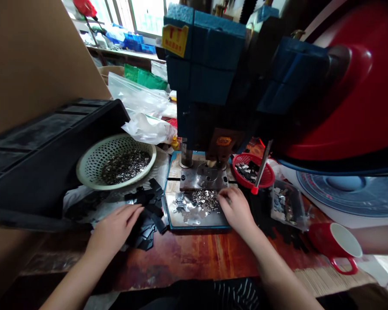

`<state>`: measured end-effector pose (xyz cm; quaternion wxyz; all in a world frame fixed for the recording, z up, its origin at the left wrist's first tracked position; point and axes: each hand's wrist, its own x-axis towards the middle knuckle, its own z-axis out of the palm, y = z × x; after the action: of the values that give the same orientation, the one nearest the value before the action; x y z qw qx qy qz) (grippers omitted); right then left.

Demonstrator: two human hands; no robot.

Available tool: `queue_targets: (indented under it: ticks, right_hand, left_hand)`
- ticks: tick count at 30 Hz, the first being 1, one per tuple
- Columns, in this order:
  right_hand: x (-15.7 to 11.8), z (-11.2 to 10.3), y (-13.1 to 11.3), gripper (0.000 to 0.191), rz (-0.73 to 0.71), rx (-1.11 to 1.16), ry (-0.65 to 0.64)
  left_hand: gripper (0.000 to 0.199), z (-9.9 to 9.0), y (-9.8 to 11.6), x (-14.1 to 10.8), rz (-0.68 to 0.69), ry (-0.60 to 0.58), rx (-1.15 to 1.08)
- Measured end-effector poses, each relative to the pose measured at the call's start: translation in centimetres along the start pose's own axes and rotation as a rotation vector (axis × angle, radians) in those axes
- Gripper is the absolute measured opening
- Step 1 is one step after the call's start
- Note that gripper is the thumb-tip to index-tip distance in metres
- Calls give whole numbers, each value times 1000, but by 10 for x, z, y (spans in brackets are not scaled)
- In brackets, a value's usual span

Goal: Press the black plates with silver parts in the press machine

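My left hand (114, 227) hovers low over a loose heap of flat black pieces (148, 237) left of the press base. Its thumb and forefinger stretch right with a gap between them, and the other fingers are hidden. At the right side of the base plate (181, 220), my right hand (236, 210) curls its fingers beside small shiny metal parts (207, 199). Whatever lies between those fingertips is too small to make out. Above both hands stands a blue press (203, 77), its punch end over a steel die block (200, 177).
A pale green basket (84, 172) of small metal parts stands left, beside a black crate (51, 150). To the right are a red basket (270, 183), a clear plastic box (297, 219) and a red mug (323, 241). A big red wheel (358, 94) looms upper right. Another person's forearm (378, 239) shows at right.
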<state>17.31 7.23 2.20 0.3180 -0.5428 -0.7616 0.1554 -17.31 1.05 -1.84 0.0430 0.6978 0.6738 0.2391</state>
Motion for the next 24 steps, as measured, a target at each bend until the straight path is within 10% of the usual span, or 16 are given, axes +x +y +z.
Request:
queue_targets:
  ticks: [5,10,18,24]
  right_hand:
    - [58,13,-8,13,-96,-104,108]
    - [73,16,-13,16,-147,-320,79]
    - [54,7,-7,24,-256,-240,98]
    - [21,13,-35,27,-47,208,-10]
  left_hand:
    - [37,-14,16,11,-445,207,-230]
    - [34,-10,58,29,-815,194,-1128]
    - [29,-20,114,37,-861,-78,-1541]
    - [23,-24,124,35,-839,-131,-1612]
